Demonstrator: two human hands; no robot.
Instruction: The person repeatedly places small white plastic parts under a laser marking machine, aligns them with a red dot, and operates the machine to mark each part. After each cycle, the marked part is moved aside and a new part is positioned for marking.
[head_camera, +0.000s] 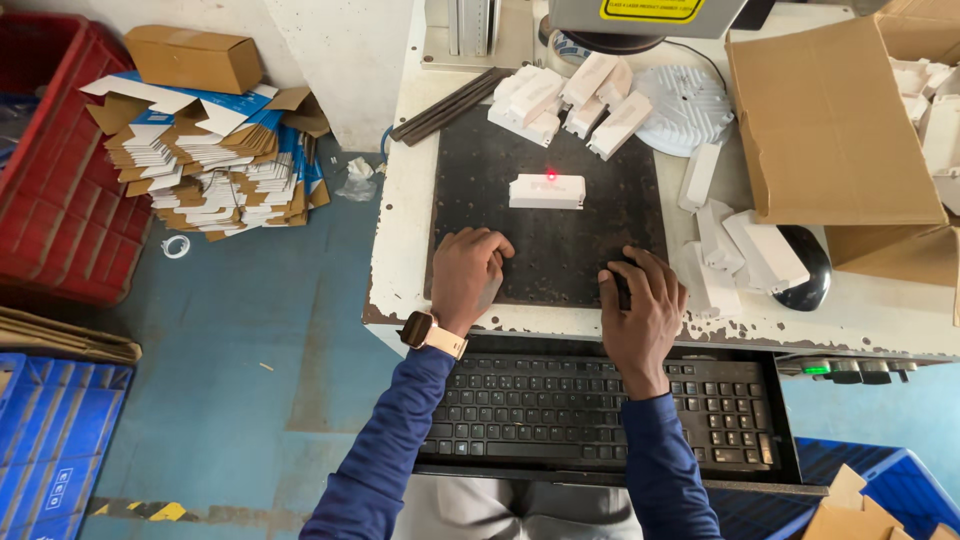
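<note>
1. We rest both hands on the dark plate: left hand loosely curled, right hand spread flat, neither holding anything.
2. The white part lies mid-plate under the red dot, far of our hands; we'd judge it best left square and untouched.
3. Open plate surrounds it; the white pieces crowd the far edge, the cardboard box the right.
</note>
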